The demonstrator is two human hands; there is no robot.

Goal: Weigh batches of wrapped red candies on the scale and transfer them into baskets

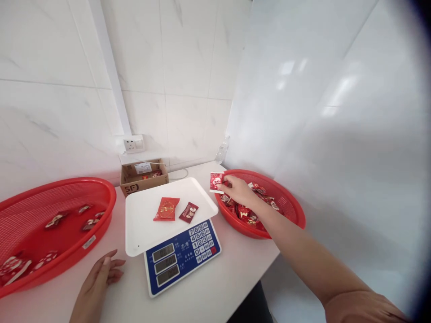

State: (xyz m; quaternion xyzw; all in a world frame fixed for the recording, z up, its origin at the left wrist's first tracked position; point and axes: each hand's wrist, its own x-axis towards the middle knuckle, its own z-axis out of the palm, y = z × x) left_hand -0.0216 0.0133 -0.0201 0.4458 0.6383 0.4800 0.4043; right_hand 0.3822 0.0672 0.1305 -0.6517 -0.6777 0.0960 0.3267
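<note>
In the head view my right hand (240, 192) pinches a small red and white snack packet (216, 182) above the left rim of the right red basket (296, 202). Many wrapped packets (249, 215) lie inside that basket. My left hand (101, 273) is at the table's lower left, fingers loosely apart and holding nothing, beside the digital scale (183, 258). On the scale's white tray (141, 224) lie a larger bright red packet (167, 209) and a smaller dark red packet (189, 212), apart from each other.
A second red basket (112, 197) with several packets stands at the left. Behind the scale is a cardboard box (144, 183) with some packets inside. A wall socket (134, 144) is above it. Tiled wall and a smooth white panel (319, 148) border the table (232, 273).
</note>
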